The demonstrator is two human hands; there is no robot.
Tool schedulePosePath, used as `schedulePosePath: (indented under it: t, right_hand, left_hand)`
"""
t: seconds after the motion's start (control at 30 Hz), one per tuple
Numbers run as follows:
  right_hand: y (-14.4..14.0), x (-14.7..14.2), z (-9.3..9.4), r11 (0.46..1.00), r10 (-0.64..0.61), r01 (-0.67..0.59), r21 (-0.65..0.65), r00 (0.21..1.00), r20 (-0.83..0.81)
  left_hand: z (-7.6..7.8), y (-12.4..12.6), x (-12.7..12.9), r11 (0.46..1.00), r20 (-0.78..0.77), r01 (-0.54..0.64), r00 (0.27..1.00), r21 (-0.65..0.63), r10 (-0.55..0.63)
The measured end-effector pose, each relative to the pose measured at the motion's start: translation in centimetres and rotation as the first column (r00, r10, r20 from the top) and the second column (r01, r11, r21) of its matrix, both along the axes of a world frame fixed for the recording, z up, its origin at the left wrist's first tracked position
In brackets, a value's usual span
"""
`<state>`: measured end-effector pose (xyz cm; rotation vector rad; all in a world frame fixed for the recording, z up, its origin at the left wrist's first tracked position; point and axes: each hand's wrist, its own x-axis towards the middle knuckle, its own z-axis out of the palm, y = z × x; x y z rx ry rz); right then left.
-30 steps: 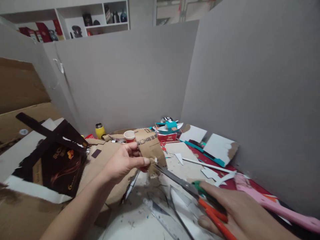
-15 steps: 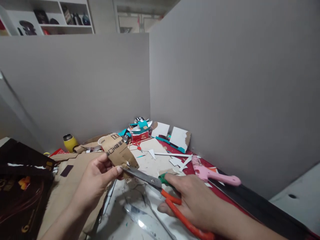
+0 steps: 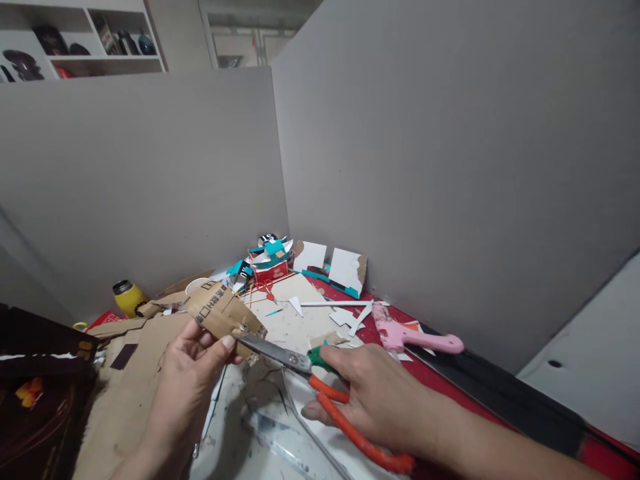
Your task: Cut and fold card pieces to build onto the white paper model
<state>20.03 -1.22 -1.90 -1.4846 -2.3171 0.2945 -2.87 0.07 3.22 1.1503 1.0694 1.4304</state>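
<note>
Left hand is pinching a scrap of brown corrugated cardboard between thumb and fingertips, holding it tilted just above the surface, its printed face turned up. Further left, a dark glossy box is lying at the edge of view, a large flat cardboard sheet is spreading under the left forearm, and a yellow bottle is standing near the grey partition.

Compared with a second ago, the view has been swinging rightward and the cardboard scrap is sitting lower and closer to the body, while the scissors have been closing in; their steel blades are now meeting the scrap's lower edge right beside the left thumb. My reading is that a cut is starting or in progress, though the blades' exact opening is hard to judge where they cross the card.

Right hand is gripping the scissors, fingers threaded through the orange and green handles and curled tight around them. Beneath the blades a clear plastic ruler is lying on the paint-flecked surface. Toward the right, white card offcuts are scattered about, a pink glue gun is resting on red sheeting, and teal-and-red packaging is piled in the corner.
</note>
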Motion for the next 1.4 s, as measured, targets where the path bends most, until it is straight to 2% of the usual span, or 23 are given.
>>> schedulePosePath:
  t: [0.23, 0.5, 0.77, 0.9, 1.03, 1.2, 1.4]
  right_hand:
    - [0.1, -0.1, -0.2, 0.999, 0.028, -0.027, 0.019, 0.999, -0.044]
    - [-0.1, -0.2, -0.1, 0.999, 0.031, -0.037, -0.032, 0.987, -0.160]
    - [0.1, 0.6, 0.9, 0.995, 0.090, -0.083, 0.046, 0.980, -0.179]
    - [0.1, 0.9, 1.0, 0.992, 0.108, -0.094, 0.086, 0.979, -0.174]
    - [0.2, 1.0, 1.3, 0.992, 0.114, -0.100, 0.083, 0.974, -0.197]
    - [0.1, 1.0, 1.6, 0.993, 0.106, -0.092, 0.074, 0.971, -0.215]
    - [0.0, 1.2, 1.7, 0.996, 0.079, -0.066, 0.065, 0.971, -0.226]
  left_hand:
    - [-0.1, 0.0, 0.2, 0.999, 0.038, 0.024, 0.999, 0.035, -0.026]
    - [0.0, -0.4, 0.5, 0.997, 0.080, 0.038, 0.996, 0.072, -0.044]
    - [1.3, -0.2, -1.2, 0.995, 0.197, 0.067, 0.979, -0.073, -0.051]
    - [1.6, 0.0, -1.7, 0.991, 0.090, 0.061, 0.995, -0.122, -0.050]
    - [1.8, -0.1, -1.9, 0.991, 0.010, 0.102, 0.995, -0.092, -0.102]
    - [1.6, 0.0, -1.9, 0.989, 0.049, 0.144, 0.989, -0.042, -0.142]
    - [0.8, -0.1, -1.0, 0.996, 0.059, 0.058, 0.996, 0.067, -0.062]
